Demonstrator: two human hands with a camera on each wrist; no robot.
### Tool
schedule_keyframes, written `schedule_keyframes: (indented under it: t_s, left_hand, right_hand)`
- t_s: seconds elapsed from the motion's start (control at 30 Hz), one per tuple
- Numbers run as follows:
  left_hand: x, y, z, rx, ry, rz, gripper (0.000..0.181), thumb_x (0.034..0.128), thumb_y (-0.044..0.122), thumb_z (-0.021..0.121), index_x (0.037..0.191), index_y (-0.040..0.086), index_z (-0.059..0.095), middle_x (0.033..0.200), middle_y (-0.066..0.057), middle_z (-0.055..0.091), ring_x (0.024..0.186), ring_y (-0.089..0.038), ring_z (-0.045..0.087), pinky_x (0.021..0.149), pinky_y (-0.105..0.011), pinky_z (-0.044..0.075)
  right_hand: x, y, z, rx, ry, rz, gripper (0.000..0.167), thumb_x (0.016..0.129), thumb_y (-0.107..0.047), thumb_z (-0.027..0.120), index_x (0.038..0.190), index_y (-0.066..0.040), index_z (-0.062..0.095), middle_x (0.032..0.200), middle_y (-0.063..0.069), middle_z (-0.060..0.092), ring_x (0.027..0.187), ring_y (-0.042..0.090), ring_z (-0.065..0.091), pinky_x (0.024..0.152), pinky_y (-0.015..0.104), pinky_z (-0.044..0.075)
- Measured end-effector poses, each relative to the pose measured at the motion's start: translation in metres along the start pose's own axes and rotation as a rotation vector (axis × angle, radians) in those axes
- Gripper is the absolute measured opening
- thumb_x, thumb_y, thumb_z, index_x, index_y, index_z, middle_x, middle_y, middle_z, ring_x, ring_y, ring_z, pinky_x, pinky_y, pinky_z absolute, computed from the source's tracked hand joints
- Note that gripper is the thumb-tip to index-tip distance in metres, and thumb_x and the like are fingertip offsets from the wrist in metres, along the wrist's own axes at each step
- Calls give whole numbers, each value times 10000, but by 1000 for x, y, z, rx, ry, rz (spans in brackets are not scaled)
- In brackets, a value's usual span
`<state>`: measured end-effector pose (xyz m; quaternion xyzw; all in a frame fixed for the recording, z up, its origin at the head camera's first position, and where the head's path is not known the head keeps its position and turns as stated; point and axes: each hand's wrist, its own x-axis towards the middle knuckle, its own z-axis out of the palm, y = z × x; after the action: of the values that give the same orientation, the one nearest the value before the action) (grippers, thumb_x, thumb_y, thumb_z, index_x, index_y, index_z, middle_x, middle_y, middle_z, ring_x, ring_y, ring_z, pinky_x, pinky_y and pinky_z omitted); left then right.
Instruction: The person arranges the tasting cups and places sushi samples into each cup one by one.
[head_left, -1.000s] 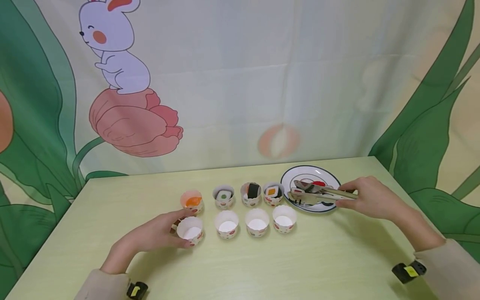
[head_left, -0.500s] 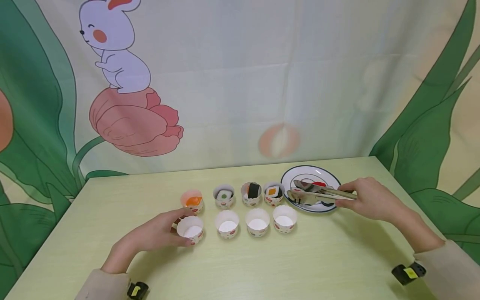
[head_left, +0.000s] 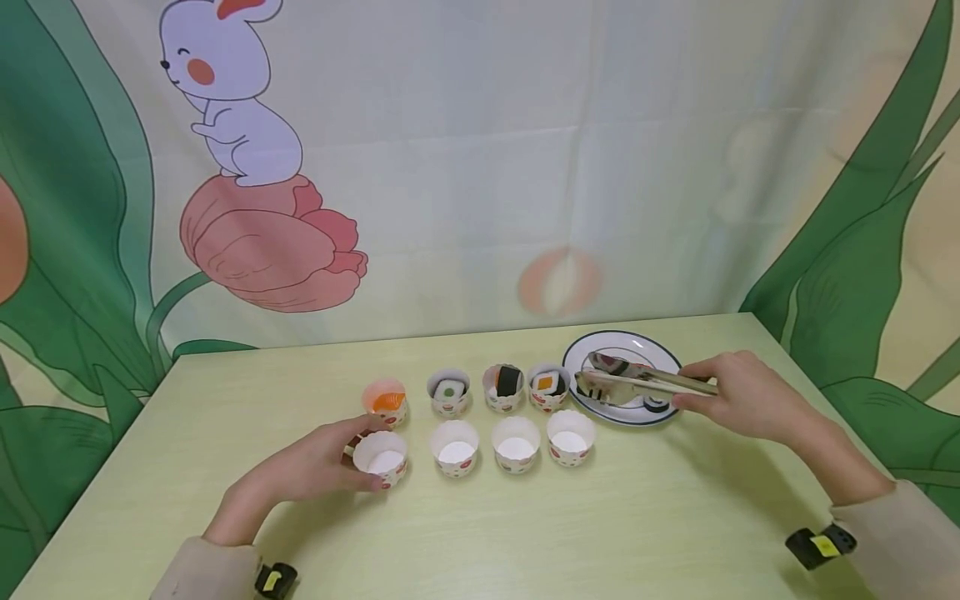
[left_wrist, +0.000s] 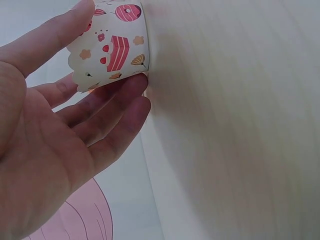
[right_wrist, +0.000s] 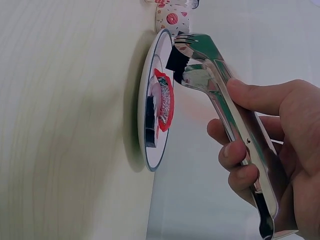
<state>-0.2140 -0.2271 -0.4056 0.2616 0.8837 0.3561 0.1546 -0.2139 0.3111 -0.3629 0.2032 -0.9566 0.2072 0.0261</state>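
The left hand (head_left: pixel 333 458), left of the centre in the head view, grips a white scalloped paper cup (head_left: pixel 381 458) printed with red sweets, thumb on the near side and fingers on the far side. Three matching paper cups (head_left: pixel 515 446) continue that row toward the right. In the row just above stand four more, holding, from left to right, an orange-topped piece (head_left: pixel 389 402), a white piece with a green centre (head_left: pixel 449 392), a black-wrapped piece (head_left: pixel 507 381) and a white piece with an orange square (head_left: pixel 547 383). The right hand (head_left: pixel 744 396), well apart at the right of the frame, is wrapped around silver metal tongs (right_wrist: pixel 245 127) whose tips hang over a round white plate with a blue rim line (head_left: pixel 615 342). In the right wrist view, a black piece (right_wrist: pixel 176 61) shows between those tips, while a red-edged piece (right_wrist: pixel 165 100) lies on the plate. Everything stands on a pale yellow-green table (head_left: pixel 480 533) below a printed rabbit (head_left: pixel 251 137) at upper left.
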Motion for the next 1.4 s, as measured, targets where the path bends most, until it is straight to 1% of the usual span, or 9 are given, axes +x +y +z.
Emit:
schedule_keyframes:
  t_s: [0.17,0.3,0.53,0.77,0.97,1.2,1.4]
  left_hand:
    - [0,0,0,2,1,2,760,849,280,872,1457,8,504,1201,-73,607,1086,-272,559,869,-317,551]
    - [0,0,0,0,-1,-8,756,851,278,870,1458,14,504,1186,-74,606,1074,-271,557,856,-305,547]
    - [-1,0,0,-30,-6,-6,753,856,262,866,1463,14,495,1176,-92,599,1054,-285,564,824,-290,553]
    - [-1,0,1,-16,-3,-18,735,856,271,866,1445,18,506,1169,-84,601,1058,-276,564,840,-296,550]
    - [-1,1,1,-16,-6,-16,710,857,269,865,1426,25,519,1165,-83,601,1057,-275,563,838,-293,550]
    - [-2,1,0,-17,-6,-9,676,861,270,861,1406,44,532,1147,-81,603,1045,-276,564,836,-294,550]
    - [-2,1,1,-15,-5,-5,674,862,269,861,1405,42,533,1148,-74,609,1043,-269,567,836,-299,551]
  right_hand:
    - [0,0,0,4,-7,1,240,915,-211,798,1066,-25,777,772,-61,648,594,120,455,522,288,327]
    - [0,1,2,23,-29,-5,236,913,-207,797,1059,-24,775,775,-57,647,607,133,467,526,286,333]
    - [4,7,5,53,-62,2,263,916,-213,794,1067,1,769,840,-26,679,654,139,491,539,284,351]
    - [8,7,3,71,-116,32,291,919,-221,788,1075,24,760,848,-18,671,709,172,518,564,293,374]
    - [9,7,1,88,-151,46,280,920,-218,786,1063,23,767,844,-14,674,703,172,515,552,289,392]
    - [8,7,1,83,-150,30,296,925,-220,780,1074,36,767,877,-12,704,738,176,524,586,302,397]
    - [5,4,-2,68,-126,32,246,928,-183,768,1070,18,776,843,-23,691,709,181,519,576,298,388]
